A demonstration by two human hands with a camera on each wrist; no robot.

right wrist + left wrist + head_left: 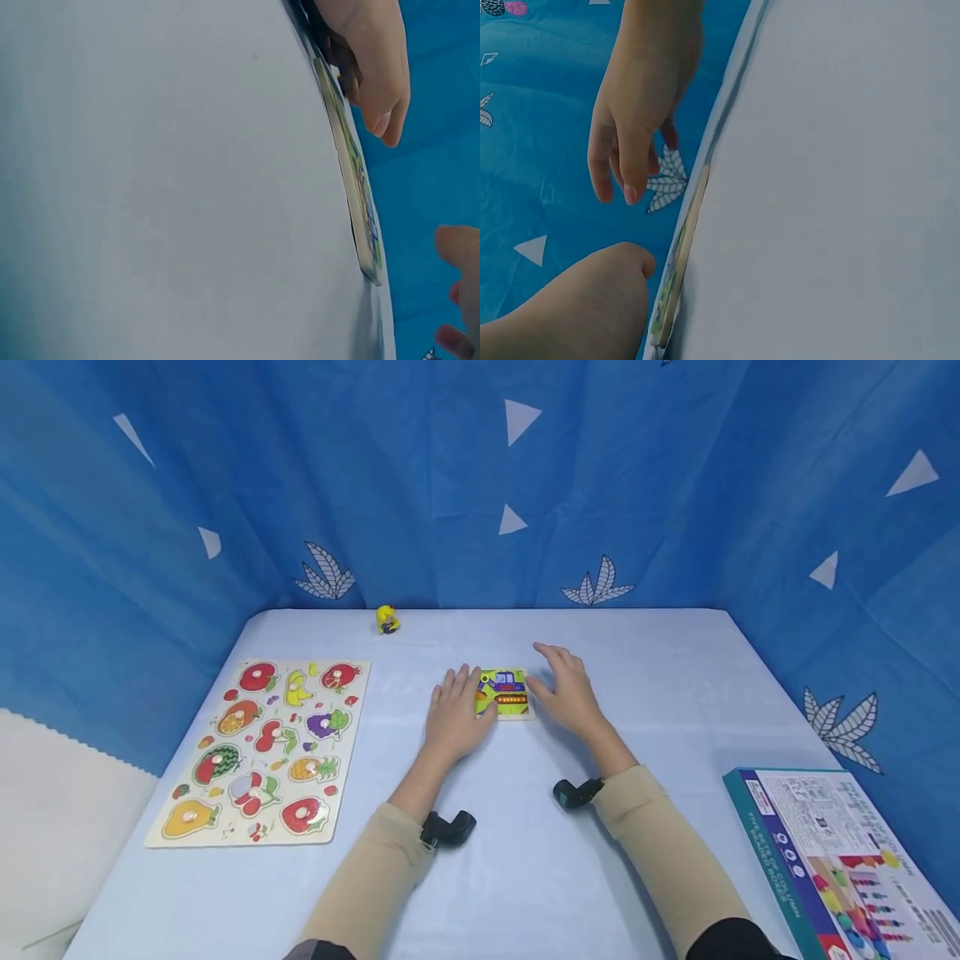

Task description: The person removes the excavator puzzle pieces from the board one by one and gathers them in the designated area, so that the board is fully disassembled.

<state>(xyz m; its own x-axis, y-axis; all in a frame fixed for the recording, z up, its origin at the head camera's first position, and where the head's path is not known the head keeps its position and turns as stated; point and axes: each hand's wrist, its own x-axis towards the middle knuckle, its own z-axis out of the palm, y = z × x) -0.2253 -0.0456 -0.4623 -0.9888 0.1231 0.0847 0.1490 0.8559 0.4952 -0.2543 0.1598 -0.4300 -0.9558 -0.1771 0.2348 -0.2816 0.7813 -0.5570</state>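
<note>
A small square board puzzle [512,682] lies flat on the table, with a purple and orange excavator picture on a bright green ground. My left hand [452,714] overlaps its left side, fingers extended and thumb by its lower edge; whether it presses cannot be told. To the right of the board hovers my right hand [570,697], fingers loosely spread and holding nothing. From the left wrist view, the puzzle [676,277] shows edge-on between left hand [592,307] and tabletop. In the right wrist view, its thin wooden side [349,180] lies flat below the left hand [379,64].
A large fruit peg puzzle [288,752] lies at the left of the table [517,877]. Near the back edge stands a small yellow toy figure [387,620]. A boxed bead toy [840,860] sits at the front right. Blue curtain [450,485] hangs behind.
</note>
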